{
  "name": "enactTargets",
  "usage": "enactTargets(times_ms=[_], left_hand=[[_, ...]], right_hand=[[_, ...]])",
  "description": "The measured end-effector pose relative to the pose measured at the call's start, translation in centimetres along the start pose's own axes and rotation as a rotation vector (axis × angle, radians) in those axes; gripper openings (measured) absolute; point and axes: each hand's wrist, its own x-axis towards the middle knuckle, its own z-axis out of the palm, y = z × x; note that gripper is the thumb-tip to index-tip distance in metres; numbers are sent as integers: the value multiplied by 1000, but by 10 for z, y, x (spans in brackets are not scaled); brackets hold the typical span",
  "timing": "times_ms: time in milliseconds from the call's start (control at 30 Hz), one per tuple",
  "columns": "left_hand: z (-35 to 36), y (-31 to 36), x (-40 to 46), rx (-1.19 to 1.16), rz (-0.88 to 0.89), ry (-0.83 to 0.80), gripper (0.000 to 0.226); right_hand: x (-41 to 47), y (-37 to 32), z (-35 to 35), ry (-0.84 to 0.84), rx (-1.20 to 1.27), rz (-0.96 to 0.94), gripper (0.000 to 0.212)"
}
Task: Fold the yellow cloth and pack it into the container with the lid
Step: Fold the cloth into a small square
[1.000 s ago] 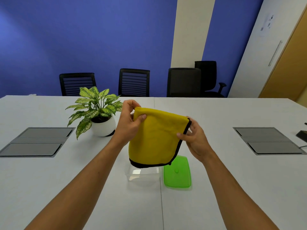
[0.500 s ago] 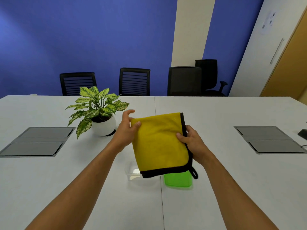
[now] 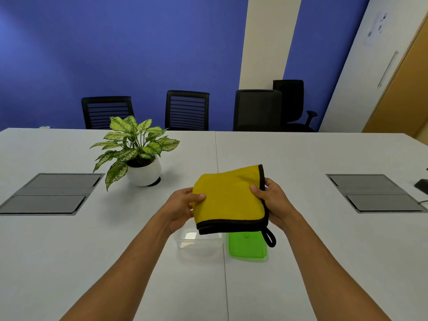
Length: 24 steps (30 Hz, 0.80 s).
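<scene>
The yellow cloth [image 3: 229, 198] with black trim is folded into a small square and held in the air above the table. My left hand [image 3: 183, 207] grips its left edge, thumb on top. My right hand [image 3: 273, 202] grips its right edge by the black border. A black hanging loop dangles from the cloth's near right corner. Just below the cloth stands the clear open container [image 3: 199, 244], partly hidden by it. The green lid [image 3: 247, 247] lies flat on the table, right beside the container.
A potted plant [image 3: 139, 156] in a white pot stands at the back left. Grey floor-box panels are set into the white table [image 3: 324, 262] at left [image 3: 51, 193] and right [image 3: 375, 193]. Black chairs line the far edge. A dark device lies at the far right.
The cloth has been lowered and tilted from hanging upright to nearly flat, closer to the container. Both hands have come down with it, and the loop now dangles free.
</scene>
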Motion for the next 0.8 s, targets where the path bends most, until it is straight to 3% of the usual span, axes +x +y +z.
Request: enactTargets(times_ms=[200,400,533,800], left_hand=[[-15,5,-3,71,-13,-10,56],[-22,8,-3,111,90,-41,43],[-26,9,-6,161,249,-46,33],[-23,7,-5,265,365,-8,51]], right_hand=[[-3,-5,-9,-237,-25,28,65],[0,-2,-9,-180,-90,-38,51],[-3,-1,-7,-114,-123,-113,49],[-9,-3,-1,-130,-161,-215,62]])
